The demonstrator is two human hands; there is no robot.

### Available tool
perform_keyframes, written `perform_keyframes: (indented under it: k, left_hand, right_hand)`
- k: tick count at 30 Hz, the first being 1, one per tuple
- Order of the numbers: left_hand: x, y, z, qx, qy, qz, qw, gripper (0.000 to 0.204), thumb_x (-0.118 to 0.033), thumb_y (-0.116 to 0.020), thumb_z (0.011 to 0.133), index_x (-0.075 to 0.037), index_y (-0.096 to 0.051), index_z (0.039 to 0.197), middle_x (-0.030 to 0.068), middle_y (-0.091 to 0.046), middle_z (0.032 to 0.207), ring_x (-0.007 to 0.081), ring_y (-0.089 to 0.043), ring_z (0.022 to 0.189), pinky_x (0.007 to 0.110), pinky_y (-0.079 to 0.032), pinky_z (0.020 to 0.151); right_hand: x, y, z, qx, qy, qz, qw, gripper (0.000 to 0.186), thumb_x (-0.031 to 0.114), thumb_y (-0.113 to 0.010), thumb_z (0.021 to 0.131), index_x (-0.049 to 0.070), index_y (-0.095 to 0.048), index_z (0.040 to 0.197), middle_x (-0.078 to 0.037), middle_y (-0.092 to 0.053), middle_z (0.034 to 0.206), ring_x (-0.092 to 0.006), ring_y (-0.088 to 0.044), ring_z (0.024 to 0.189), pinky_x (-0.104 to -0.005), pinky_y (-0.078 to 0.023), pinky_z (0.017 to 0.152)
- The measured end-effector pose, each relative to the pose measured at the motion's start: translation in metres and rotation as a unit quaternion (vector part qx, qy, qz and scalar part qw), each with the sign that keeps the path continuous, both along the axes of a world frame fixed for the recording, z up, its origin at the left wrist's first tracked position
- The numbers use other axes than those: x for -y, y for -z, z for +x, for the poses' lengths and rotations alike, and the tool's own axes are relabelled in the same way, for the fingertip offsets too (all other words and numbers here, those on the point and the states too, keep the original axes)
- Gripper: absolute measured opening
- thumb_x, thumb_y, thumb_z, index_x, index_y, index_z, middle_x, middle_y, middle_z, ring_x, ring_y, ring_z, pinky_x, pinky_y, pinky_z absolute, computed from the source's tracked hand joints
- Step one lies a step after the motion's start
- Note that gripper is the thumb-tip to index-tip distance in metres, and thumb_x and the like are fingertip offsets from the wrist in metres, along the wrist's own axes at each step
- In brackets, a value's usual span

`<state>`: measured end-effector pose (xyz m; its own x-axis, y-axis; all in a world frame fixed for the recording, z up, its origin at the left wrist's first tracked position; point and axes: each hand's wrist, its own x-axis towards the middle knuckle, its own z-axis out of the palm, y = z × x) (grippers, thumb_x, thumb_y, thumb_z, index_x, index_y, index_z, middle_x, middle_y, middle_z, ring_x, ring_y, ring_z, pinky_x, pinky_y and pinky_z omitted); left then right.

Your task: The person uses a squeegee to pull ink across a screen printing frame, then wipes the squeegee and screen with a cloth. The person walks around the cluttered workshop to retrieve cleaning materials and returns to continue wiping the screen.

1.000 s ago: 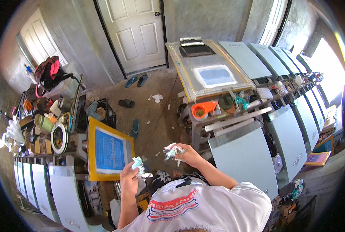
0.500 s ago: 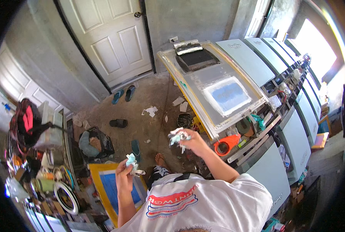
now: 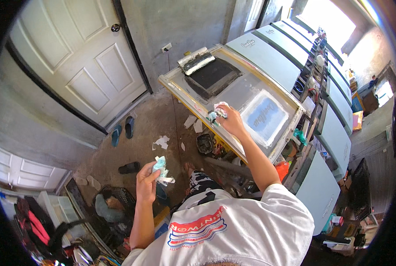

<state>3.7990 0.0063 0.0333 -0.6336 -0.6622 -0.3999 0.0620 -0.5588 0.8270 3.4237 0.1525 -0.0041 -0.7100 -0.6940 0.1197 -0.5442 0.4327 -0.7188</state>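
Note:
A crumpled white and pale-teal rag [image 3: 161,170] is gripped in my left hand [image 3: 146,182], held up over the floor on the left. My right hand [image 3: 231,121] is closed on another bunched rag [image 3: 214,115], stained white, teal and dark. That hand is at the near-left rail of a screen-printing frame [image 3: 233,91]; I cannot tell if it touches the mesh. The screen carries a blue stencil area [image 3: 265,116] with a white border and, farther off, a black block [image 3: 213,76]. On its far end lies a white-smeared squeegee [image 3: 198,60].
Pale grey printing boards [image 3: 269,62] run in rows to the right. An orange object [image 3: 282,170] lies by the screen's near corner. Slippers [image 3: 129,167] and paper scraps [image 3: 161,142] are on the floor, with a black crate [image 3: 113,206] at left. A white door [image 3: 80,57] stands behind.
My right hand has moved from above the floor to the screen's near-left rail, still gripping its rag. The left hand keeps its rag and is raised slightly. The view has turned to the right.

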Motion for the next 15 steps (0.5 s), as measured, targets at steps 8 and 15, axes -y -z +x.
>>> perform_keyframes:
  k: [8,15]
  left_hand:
    - [0.132,0.0,-0.153,-0.031,0.117,-0.055,0.991,0.036,0.005,-0.068,0.089,0.005,-0.064,0.125,0.0117,-0.07,0.113,0.0179,-0.068,0.1,0.031,-0.053,0.09]
    - [0.2,0.008,-0.281,-0.059,0.211,-0.023,0.975,0.036,0.003,-0.069,0.09,0.005,-0.064,0.126,0.0109,-0.069,0.113,0.0163,-0.066,0.102,0.029,-0.052,0.091]
  right_hand:
    - [0.093,0.053,-0.069,-0.018,-0.004,0.026,0.999,0.045,0.023,-0.075,0.084,0.015,-0.065,0.127,-0.022,-0.067,0.115,-0.0433,-0.064,0.111,-0.0501,-0.051,0.096]
    - [0.101,0.0,-0.101,0.043,-0.13,0.397,0.907,0.079,0.044,-0.087,0.072,0.024,-0.059,0.144,-0.021,-0.05,0.149,-0.0466,-0.048,0.135,-0.0574,-0.046,0.106]
